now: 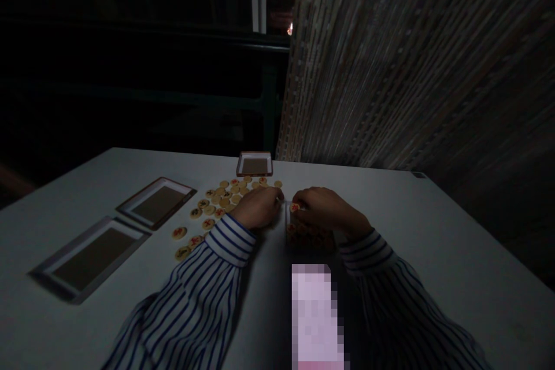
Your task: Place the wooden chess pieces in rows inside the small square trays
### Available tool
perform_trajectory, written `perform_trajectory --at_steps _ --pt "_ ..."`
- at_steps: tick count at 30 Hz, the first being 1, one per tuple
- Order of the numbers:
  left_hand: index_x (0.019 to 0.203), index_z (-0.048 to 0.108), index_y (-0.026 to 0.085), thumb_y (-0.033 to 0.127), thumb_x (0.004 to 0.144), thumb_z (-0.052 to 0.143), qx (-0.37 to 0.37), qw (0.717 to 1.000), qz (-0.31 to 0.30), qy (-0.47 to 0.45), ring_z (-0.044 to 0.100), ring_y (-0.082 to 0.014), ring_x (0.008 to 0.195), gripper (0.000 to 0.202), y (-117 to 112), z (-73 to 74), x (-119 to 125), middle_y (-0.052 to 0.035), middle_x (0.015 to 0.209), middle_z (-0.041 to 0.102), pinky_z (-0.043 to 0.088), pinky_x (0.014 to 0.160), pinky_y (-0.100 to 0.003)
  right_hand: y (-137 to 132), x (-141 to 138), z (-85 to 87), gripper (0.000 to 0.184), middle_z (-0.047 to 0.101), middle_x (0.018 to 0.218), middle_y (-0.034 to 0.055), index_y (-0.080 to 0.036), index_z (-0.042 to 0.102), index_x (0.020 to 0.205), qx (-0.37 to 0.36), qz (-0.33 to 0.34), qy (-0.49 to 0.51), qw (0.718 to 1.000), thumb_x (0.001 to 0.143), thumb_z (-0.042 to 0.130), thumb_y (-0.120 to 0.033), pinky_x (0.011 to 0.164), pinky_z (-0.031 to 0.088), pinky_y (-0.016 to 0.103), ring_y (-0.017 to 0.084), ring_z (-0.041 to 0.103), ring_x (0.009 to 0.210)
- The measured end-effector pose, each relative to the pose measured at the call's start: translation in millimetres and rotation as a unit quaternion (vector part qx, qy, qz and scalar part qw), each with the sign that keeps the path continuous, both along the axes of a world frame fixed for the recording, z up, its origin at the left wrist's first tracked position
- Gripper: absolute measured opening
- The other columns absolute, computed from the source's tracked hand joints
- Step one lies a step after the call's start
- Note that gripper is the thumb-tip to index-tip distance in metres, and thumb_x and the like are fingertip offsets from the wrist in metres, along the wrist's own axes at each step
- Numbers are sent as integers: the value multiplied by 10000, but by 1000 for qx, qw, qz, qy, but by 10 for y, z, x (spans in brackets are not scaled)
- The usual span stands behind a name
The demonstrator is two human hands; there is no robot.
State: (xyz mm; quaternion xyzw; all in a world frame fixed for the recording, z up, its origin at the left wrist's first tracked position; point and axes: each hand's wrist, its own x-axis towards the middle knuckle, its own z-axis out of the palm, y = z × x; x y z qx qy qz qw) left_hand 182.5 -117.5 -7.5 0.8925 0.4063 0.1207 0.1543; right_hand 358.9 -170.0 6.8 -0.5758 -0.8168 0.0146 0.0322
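A small open box (287, 217) stands on the table in front of me, with several round xiangqi pieces (310, 237) laid inside it. Over its far left part, my right hand (332, 211) pinches a xiangqi piece (295, 207) bearing a red character. My left hand (259, 208) is just left of the box, fingers curled together near its far left corner; I cannot make out what they hold, if anything. Many loose wooden pieces (210, 210) with red or dark characters, some blank side up, lie spread left of and beyond my left hand.
Two shallow trays or lids lie at the left, a brown-rimmed one (177, 221) behind a paler one (117, 287). Another small tray (255, 173) sits at the table's far edge. A string curtain (368, 69) hangs behind the white table (411, 243). A blurred-out pink patch (314, 318) covers the near middle.
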Motion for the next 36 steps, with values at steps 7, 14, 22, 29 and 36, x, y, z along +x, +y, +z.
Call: perform_trajectory --at_steps 7,14,22,29,36 --pt "1058 584 204 230 806 430 -1 998 6 59 590 -236 970 296 -4 43 0 -90 1028 658 440 802 -337 66 -30 -99 263 678 918 66 -203 635 953 -46 -1 -49 998 819 454 -339 652 353 273 196 608 832" --pt "1068 579 202 202 798 422 -6 998 -2 68 586 -233 988 313 -36 47 5 -94 1055 648 437 819 -335 95 -27 -195 257 683 890 64 -209 650 922 -39 0 -44 998 824 450 -337 646 344 274 194 611 815" --pt "1079 574 204 192 803 409 6 997 -7 75 592 -233 974 321 -21 15 4 -98 1046 648 442 803 -333 113 -16 -270 255 680 907 66 -217 650 948 -29 11 -34 999 828 460 -337 661 338 278 196 607 838" --pt "1076 577 202 176 797 413 3 997 -10 82 592 -234 981 325 -25 19 3 -104 1054 646 443 811 -343 116 -30 -264 238 681 904 61 -219 653 932 -36 12 -47 998 816 468 -316 640 335 268 185 607 814" --pt "1063 581 211 182 802 410 5 996 -12 83 593 -234 976 313 -26 12 1 -100 1048 647 448 805 -343 104 -23 -228 244 680 881 54 -214 651 868 -53 17 -56 997 833 432 -314 626 325 268 182 607 803"
